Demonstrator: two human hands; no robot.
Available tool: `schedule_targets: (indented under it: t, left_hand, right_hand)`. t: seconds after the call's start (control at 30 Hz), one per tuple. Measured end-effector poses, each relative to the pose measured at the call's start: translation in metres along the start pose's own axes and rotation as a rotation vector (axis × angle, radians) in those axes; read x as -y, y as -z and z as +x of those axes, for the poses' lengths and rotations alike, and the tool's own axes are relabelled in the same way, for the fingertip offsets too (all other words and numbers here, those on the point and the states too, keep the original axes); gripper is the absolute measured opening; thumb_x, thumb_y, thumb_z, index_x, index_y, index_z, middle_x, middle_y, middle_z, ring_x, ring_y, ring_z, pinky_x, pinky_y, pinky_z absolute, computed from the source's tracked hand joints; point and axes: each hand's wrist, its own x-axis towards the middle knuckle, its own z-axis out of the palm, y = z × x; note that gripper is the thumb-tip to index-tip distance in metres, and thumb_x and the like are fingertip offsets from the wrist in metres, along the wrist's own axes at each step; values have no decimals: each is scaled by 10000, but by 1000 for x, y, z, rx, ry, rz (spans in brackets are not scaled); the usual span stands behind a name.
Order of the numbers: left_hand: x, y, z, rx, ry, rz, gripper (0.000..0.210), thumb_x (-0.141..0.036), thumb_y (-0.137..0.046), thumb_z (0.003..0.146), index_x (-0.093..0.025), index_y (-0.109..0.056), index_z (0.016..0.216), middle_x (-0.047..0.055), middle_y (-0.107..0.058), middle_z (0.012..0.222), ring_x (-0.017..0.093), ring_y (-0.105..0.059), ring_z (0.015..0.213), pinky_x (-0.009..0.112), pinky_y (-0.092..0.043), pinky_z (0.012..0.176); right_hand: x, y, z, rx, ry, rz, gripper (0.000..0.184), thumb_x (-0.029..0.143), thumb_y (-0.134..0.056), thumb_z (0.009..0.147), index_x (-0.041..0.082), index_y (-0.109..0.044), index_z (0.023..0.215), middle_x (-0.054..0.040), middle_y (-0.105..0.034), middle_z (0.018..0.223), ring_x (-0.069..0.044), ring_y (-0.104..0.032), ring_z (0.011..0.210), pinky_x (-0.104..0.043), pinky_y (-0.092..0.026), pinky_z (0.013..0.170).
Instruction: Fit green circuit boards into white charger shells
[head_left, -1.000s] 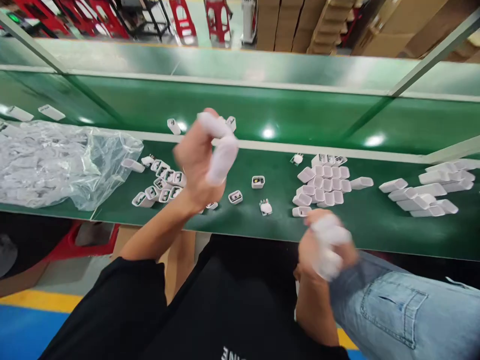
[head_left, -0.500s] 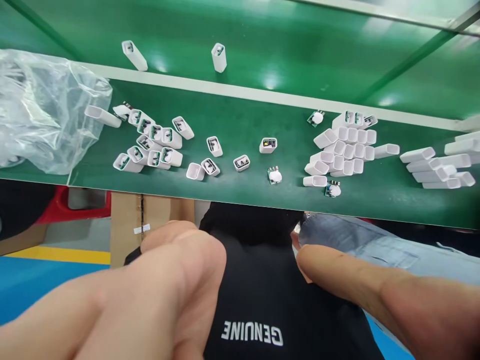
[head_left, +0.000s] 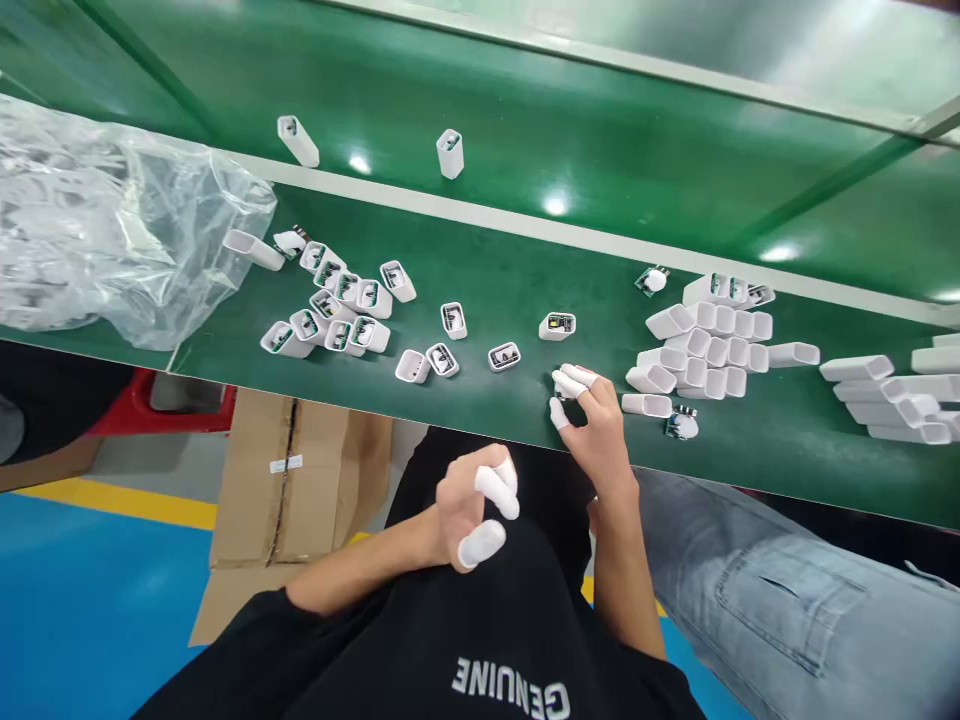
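Observation:
White finger cots cover the fingertips of both hands. My right hand point(head_left: 598, 425) is at the table's front edge, thumb and fingers closed around a small circuit board point(head_left: 568, 394) that they mostly hide. My left hand point(head_left: 476, 507) hovers above my lap, thumb and curled fingers apart, holding nothing. Just beyond my right hand, a white housing point(head_left: 556, 327) with a board inside lies on the green table. Farther left is another filled housing point(head_left: 504, 357). To the right of my right hand are an empty housing point(head_left: 646, 405) and a loose circuit board with a white dome point(head_left: 682, 424).
A cluster of white housings point(head_left: 712, 350) stands on the right, more housings point(head_left: 889, 395) beyond it. Filled housings point(head_left: 330, 310) group on the left beside a clear plastic bag point(head_left: 142, 230). Two housings point(head_left: 450, 155) sit on the back ledge. Another person's jeans point(head_left: 780, 580) show at right.
Both hands have come down from close to the camera. My right hand has reached the table and closed on the circuit board there; my left hand is now above my lap.

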Motion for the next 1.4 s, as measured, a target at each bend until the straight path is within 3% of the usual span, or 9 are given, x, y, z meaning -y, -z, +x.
schedule_targets:
  t: [0.07,0.17,0.3,0.37,0.6,0.8,1.07,1.27,1.4]
  left_hand:
    - [1,-2,-5,24,-24,-64,366,-539,-607,1090,-246,-606,871,16,-555,707,153,-533,565,331,-418,494]
    - [-4,-1,-3,101,-44,-84,261,-440,-627,1084,-240,-626,916,16,-567,735,160,-566,595,316,-440,503]
    - [-7,-5,18,169,-133,-70,152,-357,-683,1049,-238,-641,964,5,-580,767,162,-583,624,312,-477,530]
    - [-6,-13,36,201,-152,-1,115,-299,-730,1034,-242,-638,995,1,-604,807,164,-605,671,319,-517,586]
    - [13,-78,110,524,-167,756,220,-391,-782,1049,-216,-667,1113,99,-742,1135,285,-712,1006,443,-542,880]
    - [35,-123,146,826,-180,1057,227,-159,-816,929,-198,-661,1090,117,-738,1161,295,-706,1026,426,-499,833]
    - [40,-123,148,838,-192,1003,74,-217,-763,991,-214,-693,1015,117,-721,1185,292,-696,1074,436,-565,879]
    - [31,-123,157,986,-164,1023,207,-16,-693,907,-222,-684,922,117,-702,1184,284,-691,1054,421,-601,815]
    - [25,-104,158,875,-71,741,219,-3,-653,936,-219,-648,907,111,-651,1166,268,-663,1038,434,-638,881]
  right_hand:
    - [-3,-5,-4,-123,-79,-100,341,333,-745,1082,249,-765,1411,-139,-772,1231,-351,-707,1191,-587,-624,1058]
    - [0,-2,-6,-203,-173,-207,537,494,-850,1008,216,-739,1454,-155,-740,1184,-366,-688,1114,-597,-599,1038]
    - [8,11,-8,84,-88,-141,604,304,-690,1081,242,-569,1669,-188,-658,1580,-391,-598,1480,-608,-515,1226]
    - [9,12,-12,148,-85,-130,570,217,-600,1096,231,-566,1665,-183,-664,1578,-374,-600,1482,-580,-530,1219]
    - [6,-22,-38,-41,-228,-159,244,213,-531,1121,173,-761,1192,-137,-767,1119,-307,-687,1074,-483,-611,1018]
    - [12,-25,-60,-160,-280,-116,315,197,-606,1029,189,-807,1271,-171,-845,1192,-384,-769,1127,-512,-674,958]
    - [7,-21,-62,-161,-270,22,352,146,-659,931,214,-863,1209,-133,-889,1162,-375,-820,1081,-494,-702,919]
    - [0,-26,-63,-262,-213,25,379,124,-661,891,218,-824,1220,-132,-864,1162,-364,-799,1098,-510,-708,941]
    - [4,-26,-62,-327,-148,25,312,131,-653,987,226,-781,1255,-139,-828,1171,-358,-768,1127,-528,-694,957]
